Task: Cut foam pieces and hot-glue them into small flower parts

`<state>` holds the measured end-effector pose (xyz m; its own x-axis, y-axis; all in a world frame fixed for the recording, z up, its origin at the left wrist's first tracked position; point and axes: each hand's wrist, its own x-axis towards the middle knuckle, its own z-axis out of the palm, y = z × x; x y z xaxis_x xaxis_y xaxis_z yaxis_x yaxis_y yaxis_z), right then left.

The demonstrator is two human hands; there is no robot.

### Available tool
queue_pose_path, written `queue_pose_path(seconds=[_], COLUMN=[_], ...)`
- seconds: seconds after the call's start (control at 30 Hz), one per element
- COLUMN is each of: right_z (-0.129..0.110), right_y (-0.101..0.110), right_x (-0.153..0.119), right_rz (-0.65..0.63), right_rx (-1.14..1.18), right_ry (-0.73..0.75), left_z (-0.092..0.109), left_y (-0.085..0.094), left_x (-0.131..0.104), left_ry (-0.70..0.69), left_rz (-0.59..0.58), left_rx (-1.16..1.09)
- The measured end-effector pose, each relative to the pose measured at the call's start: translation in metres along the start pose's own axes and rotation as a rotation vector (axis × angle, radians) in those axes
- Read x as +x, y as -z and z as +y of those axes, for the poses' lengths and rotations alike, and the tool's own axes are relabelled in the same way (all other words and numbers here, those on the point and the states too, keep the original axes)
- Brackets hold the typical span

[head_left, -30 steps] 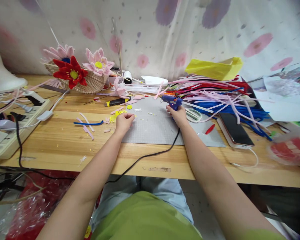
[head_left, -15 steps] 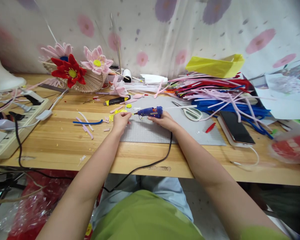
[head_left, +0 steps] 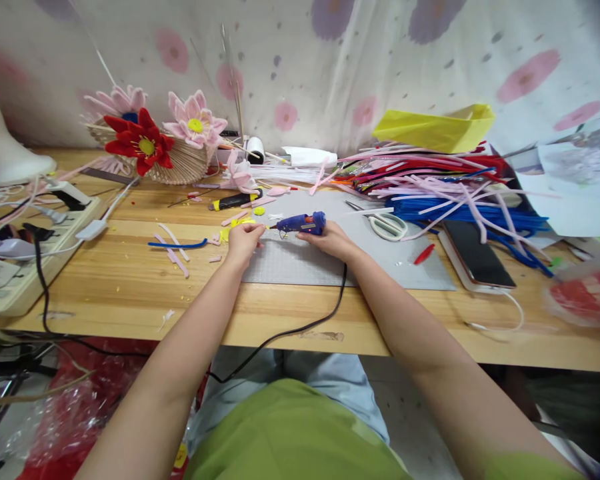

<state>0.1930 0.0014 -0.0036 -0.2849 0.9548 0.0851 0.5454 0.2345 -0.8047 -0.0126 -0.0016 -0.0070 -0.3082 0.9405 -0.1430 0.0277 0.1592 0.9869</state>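
Note:
My right hand (head_left: 330, 241) is wrapped round the handle of a blue hot glue gun (head_left: 303, 224), with a clear glue stick (head_left: 365, 212) poking out of its back end. The gun's nozzle points left and reaches the fingertips of my left hand (head_left: 245, 241). Those fingers are pinched together on something small that I cannot make out; a speck of yellow shows by the nozzle. Yellow scraps (head_left: 225, 235) lie just beyond my left hand. Both hands are over the left part of a grey cutting mat (head_left: 300, 267).
Scissors (head_left: 387, 225), a phone (head_left: 477, 253) and a heap of pipe cleaners (head_left: 430, 187) lie on the right. A utility knife (head_left: 235, 200) and fuzzy flowers (head_left: 145, 143) are at the back left. A power strip (head_left: 45, 260) stands far left. The gun's black cord (head_left: 300, 328) hangs over the table edge.
The view has shifted very slightly. The glue gun's nozzle stays at my left fingertips, and both hands keep nearly the same pose.

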Motion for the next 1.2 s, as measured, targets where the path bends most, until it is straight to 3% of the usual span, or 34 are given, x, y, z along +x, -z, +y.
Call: queue_pose_path(seconds=[0.4,0.5,0.67,0.8,0.93,1.07,1.13,1.2], right_z=[-0.003,-0.004,0.009,0.032,0.043,0.03,0.02,0.009], right_y=[0.0,0.003,0.022,0.036,0.039,0.053,0.063,0.065], right_x=[-0.002,-0.002,0.004,0.011,0.014,0.004,-0.003,-0.008], right_rz=[0.025,0.063,0.346,0.523,0.492,0.498,0.413,0.248], right_rx=[0.065,0.14,0.216,-0.002,-0.215,-0.46,-0.508,-0.436], right_ry=[0.023,-0.042,-0.173,-0.262,-0.282,-0.248,-0.27,-0.287], left_z=[0.003,0.004,0.006,0.005,0.003,0.002,0.002,0.001], left_y=[0.0,-0.001,-0.001,-0.002,-0.001,-0.001,-0.001,-0.001], left_x=[-0.005,-0.006,-0.008,-0.008,-0.007,-0.006,-0.005,-0.005], left_ry=[-0.014,-0.004,-0.015,-0.021,-0.037,-0.04,-0.039,-0.044], left_rz=[-0.037,-0.032,-0.043,-0.058,-0.065,-0.067,-0.062,-0.062], left_rx=[0.006,0.02,0.035,0.033,0.032,0.023,0.014,0.008])
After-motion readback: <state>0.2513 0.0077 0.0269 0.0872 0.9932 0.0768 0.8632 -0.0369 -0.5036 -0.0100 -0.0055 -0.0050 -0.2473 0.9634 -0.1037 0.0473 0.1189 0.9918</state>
